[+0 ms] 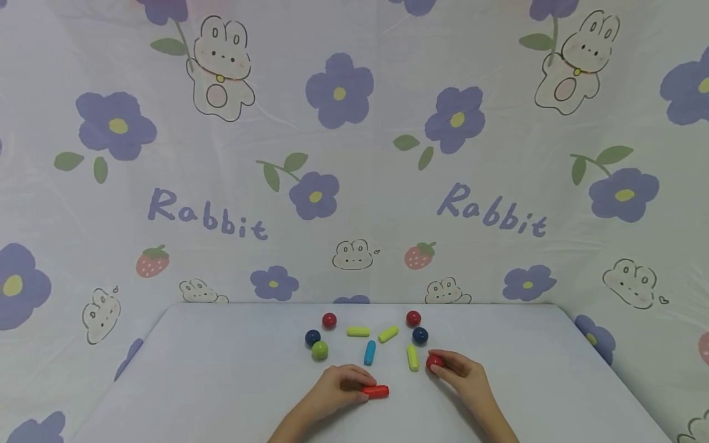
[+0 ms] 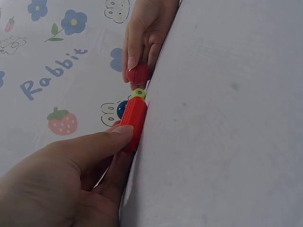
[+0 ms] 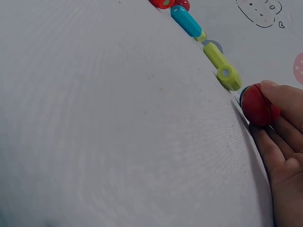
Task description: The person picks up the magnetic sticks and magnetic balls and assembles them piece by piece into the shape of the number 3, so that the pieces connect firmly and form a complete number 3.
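Note:
My left hand pinches a short red stick by its left end, low over the front of the table. In the left wrist view the thumb lies on the near end of this ridged stick. Off to the right, my right hand holds a red ball between thumb and fingers. A dark seam runs down that ball in the right wrist view. Just left of the ball lies a yellow-green stick. A blue stick lies behind the red one.
Two more yellow-green sticks, one flat and one slanted, lie farther back. At left are a red ball, a dark blue ball and a green ball. Another red ball and dark blue ball sit back right.

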Tool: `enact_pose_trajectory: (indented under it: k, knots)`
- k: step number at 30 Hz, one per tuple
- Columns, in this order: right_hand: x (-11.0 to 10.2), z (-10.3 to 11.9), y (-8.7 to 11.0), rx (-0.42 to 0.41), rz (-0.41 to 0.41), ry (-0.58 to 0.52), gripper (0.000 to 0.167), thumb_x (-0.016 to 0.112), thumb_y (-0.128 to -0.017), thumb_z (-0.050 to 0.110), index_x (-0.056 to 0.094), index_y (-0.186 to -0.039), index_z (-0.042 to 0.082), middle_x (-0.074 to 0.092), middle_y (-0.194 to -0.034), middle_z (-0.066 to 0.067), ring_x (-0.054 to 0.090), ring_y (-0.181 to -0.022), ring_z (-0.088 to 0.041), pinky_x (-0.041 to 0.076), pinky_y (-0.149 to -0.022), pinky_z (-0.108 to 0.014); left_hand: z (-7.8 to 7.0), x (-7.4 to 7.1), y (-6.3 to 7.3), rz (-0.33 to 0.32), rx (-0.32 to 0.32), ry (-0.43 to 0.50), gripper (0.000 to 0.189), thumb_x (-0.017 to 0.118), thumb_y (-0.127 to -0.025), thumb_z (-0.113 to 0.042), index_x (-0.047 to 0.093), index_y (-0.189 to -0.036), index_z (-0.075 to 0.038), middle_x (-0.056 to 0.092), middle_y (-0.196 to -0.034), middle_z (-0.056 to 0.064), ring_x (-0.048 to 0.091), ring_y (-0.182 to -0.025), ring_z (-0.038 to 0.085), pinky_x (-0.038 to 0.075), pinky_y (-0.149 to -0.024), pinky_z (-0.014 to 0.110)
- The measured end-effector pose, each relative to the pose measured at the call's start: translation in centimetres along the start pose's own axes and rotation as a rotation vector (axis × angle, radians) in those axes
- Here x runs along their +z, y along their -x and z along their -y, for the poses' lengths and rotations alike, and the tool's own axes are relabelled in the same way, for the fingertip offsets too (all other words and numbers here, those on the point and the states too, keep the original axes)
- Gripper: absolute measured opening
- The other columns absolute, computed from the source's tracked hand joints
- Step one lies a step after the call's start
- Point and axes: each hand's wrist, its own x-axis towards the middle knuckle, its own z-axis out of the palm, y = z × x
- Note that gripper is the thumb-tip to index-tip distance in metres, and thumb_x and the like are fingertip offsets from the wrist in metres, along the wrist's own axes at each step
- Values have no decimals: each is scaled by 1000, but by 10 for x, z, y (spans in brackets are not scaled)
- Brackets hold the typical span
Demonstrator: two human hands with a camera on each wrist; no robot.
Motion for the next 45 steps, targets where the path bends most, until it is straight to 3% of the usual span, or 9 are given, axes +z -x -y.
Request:
enact_pose_trajectory:
  k: [13, 20, 25, 36, 45]
  knots:
    - [-1, -1, -1, 30, -16, 14, 32, 74, -73, 16, 67, -104, 17, 63, -105, 1, 56, -99, -11, 46, -79, -23, -1, 0, 0, -8, -38, -12, 22, 71, -77, -15, 70, -95, -27, 60, -95, -12, 55, -89, 7, 45, -81, 27]
    - [0, 1, 0, 30, -51, 39, 34, 74, -73, 21, 65, -106, 16, 62, -107, -1, 56, -101, -15, 46, -79, -24, -1, 0, 1, -2, 1, 0, 21, 69, -78, -14, 69, -97, -24, 60, -97, -11, 55, -90, 8, 44, -82, 26]
    - [2, 4, 1, 23, -66, -12, 37, 76, -71, 24, 65, -106, 16, 62, -107, 0, 56, -101, -13, 46, -78, -24, -1, -1, 0, 12, 0, -21, 22, 69, -78, -15, 69, -98, -24, 60, -97, -12, 55, -90, 7, 44, -82, 24]
    - [16, 13, 6, -74, 70, -102, 38, 75, -71, 23, 65, -108, 16, 61, -110, 1, 55, -103, -14, 45, -81, -25, -1, -1, 2, 6, 3, -15, 21, 69, -79, -15, 69, -98, -23, 60, -98, -11, 55, -91, 8, 44, -82, 27]
    - [30, 19, 13, -26, 119, -96, 32, 75, -72, 18, 67, -104, 20, 62, -108, 5, 55, -103, -12, 45, -80, -25, -8, 0, 3, 3, -6, -10, 22, 68, -79, -10, 69, -99, -19, 60, -98, -9, 56, -90, 8, 44, -82, 27]
